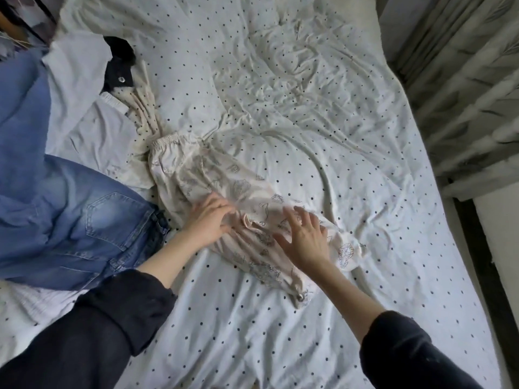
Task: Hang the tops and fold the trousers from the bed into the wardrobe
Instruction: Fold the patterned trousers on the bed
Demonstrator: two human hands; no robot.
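Cream printed trousers [196, 175] with an elastic waistband lie crumpled across the middle of the bed [309, 108]. My left hand [209, 220] rests on their middle, fingers bent into the fabric near a fold. My right hand [304, 237] hovers flat just right of it, fingers spread and blurred, over the trouser legs. Blue jeans [84, 226] lie at the left. A pile further up holds a light blue top [22, 108], a pale grey garment [81, 68], a black garment [119, 68] and a cream dotted piece [146, 108].
The bed wears a white sheet with dark dots, rumpled at the far side. Patterned curtains [463, 80] hang along the right. A dark floor strip [483, 262] runs beside the bed. Part of a wardrobe or rack [16, 23] shows at the top left.
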